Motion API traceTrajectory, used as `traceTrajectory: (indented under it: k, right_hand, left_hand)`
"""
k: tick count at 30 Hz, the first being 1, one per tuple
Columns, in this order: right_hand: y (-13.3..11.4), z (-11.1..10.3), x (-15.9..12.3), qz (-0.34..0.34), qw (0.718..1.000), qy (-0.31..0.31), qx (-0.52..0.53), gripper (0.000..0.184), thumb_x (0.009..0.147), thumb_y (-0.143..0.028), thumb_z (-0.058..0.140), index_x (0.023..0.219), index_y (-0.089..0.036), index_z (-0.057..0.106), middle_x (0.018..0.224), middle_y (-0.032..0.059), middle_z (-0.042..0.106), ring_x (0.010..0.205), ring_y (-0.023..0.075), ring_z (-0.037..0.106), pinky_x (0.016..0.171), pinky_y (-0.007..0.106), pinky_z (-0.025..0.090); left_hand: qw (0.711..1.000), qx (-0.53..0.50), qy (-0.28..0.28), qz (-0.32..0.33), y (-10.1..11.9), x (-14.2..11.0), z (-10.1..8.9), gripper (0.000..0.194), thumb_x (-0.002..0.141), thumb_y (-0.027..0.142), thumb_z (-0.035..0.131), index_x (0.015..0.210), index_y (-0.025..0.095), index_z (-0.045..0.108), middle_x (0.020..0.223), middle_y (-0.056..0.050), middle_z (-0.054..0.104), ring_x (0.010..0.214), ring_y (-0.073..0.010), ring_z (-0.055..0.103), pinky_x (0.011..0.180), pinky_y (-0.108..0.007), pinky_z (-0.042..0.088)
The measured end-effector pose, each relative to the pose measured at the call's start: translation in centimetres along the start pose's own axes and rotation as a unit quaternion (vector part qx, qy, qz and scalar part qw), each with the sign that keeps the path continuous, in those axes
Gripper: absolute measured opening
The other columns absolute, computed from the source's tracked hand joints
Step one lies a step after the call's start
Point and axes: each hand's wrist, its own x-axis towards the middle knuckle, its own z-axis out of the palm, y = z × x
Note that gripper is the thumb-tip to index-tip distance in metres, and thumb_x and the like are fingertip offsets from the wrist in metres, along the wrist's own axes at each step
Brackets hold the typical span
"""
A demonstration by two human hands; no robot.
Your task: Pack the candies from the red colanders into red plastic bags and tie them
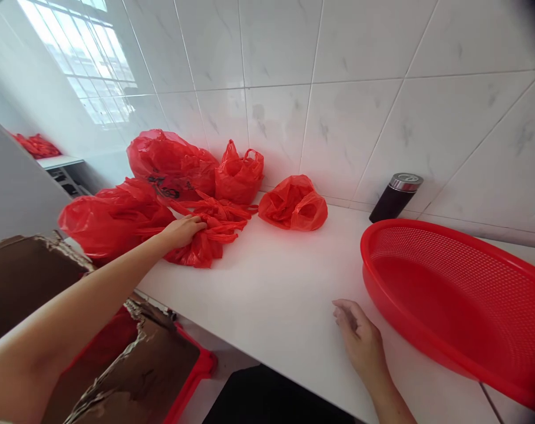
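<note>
My left hand [184,231] reaches across to a crumpled red plastic bag [208,242], its fingers closed on the bunched plastic; the fingertips are partly hidden in the folds. Loose ends of this bag spread to the right over the white counter [267,288]. Just left of my wrist bulges a filled red plastic bag [115,218]. My right hand [360,335] hovers at or rests on the counter near its front edge, loosely curled with the thumb apart, holding nothing. Beside it on the right stands a large red perforated plastic basket [426,306], with nothing visible inside.
Against the tiled wall sit a big red bag [170,162], a smaller handled red bag [240,176] and an opened red bag [293,203]. A black flask [393,197] with a silver lid stands behind the basket. Below left is a torn cardboard box [157,359].
</note>
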Motion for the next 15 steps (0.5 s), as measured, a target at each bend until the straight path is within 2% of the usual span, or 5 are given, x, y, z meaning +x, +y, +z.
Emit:
traceTrajectory:
  k: [6, 12, 14, 15]
  right_hand:
    - [0.1, -0.2, -0.2, -0.01, 1.0, -0.011, -0.001, 0.032, 0.09, -0.05, 0.046, 0.098, -0.023, 0.062, 0.092, 0.0046, 0.067, 0.085, 0.0213, 0.064, 0.075, 0.032, 0.052]
    - [-0.7, 0.6, 0.1, -0.042, 0.999, -0.01, 0.01, 0.029, 0.092, -0.044, 0.047, 0.097, -0.02, 0.061, 0.091, 0.0066, 0.066, 0.082, 0.021, 0.063, 0.074, 0.033, 0.051]
    - [-1.9, -0.3, -0.8, -0.064, 0.997, -0.026, 0.03, 0.026, 0.094, -0.038, 0.046, 0.1, -0.019, 0.062, 0.089, 0.0064, 0.066, 0.081, 0.0196, 0.063, 0.074, 0.031, 0.051]
    - [-2.8, -1.3, -1.5, -0.08, 0.994, -0.057, 0.042, 0.025, 0.095, -0.035, 0.045, 0.104, -0.019, 0.062, 0.088, 0.0057, 0.066, 0.081, 0.0184, 0.063, 0.074, 0.03, 0.051]
  left_hand:
    - [0.999, 0.027, 0.034, -0.004, 1.3, 1.4, 1.4, 0.044, 0.086, 0.008, 0.037, 0.121, 0.023, 0.06, 0.121, -0.013, 0.055, 0.115, -0.0294, 0.048, 0.083, -0.035, 0.044]
    - [0.999, 0.01, 0.042, -0.011, 0.6, 0.7, 1.4, 0.05, 0.083, 0.001, 0.037, 0.128, 0.011, 0.054, 0.132, -0.013, 0.051, 0.121, -0.0296, 0.045, 0.099, -0.041, 0.038]
    - [0.999, -0.008, 0.043, -0.014, 0.5, 0.1, 0.9, 0.052, 0.078, -0.001, 0.035, 0.126, 0.006, 0.054, 0.132, -0.013, 0.052, 0.121, -0.0309, 0.047, 0.102, -0.047, 0.036]
    - [0.999, -0.018, 0.043, -0.016, 0.7, -0.2, 0.6, 0.053, 0.076, -0.001, 0.035, 0.125, 0.003, 0.054, 0.13, -0.013, 0.053, 0.121, -0.0327, 0.047, 0.102, -0.05, 0.035]
